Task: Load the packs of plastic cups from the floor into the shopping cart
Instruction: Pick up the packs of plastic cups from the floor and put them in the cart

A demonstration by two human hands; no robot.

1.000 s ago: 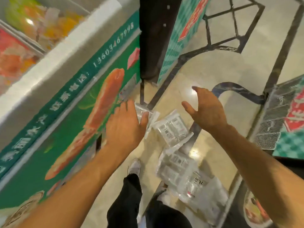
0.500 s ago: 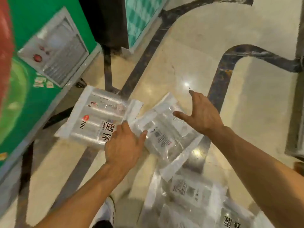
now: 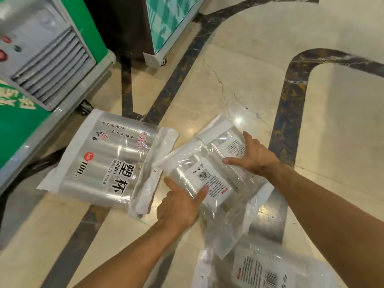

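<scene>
Three clear packs of plastic cups lie on the marble floor. The middle pack (image 3: 209,175), label side with a barcode up, is held from both ends: my left hand (image 3: 180,206) grips its near edge with the thumb on top, and my right hand (image 3: 253,154) presses on its far right end. A second pack (image 3: 104,163) with black printed characters lies to the left, touching the freezer's base. A third pack (image 3: 268,269) rests at the bottom right, partly cut off by the frame. No shopping cart is in view.
A green chest freezer (image 3: 41,84) with a grey vent grille fills the left side. A cabinet with teal check pattern (image 3: 166,23) stands at the top, a dark gap between them. Beige marble floor (image 3: 342,121) with dark inlay bands spreads right.
The view has dropped closer to the floor. Both hands have come down from the air onto the middle pack and closed on its two ends.
</scene>
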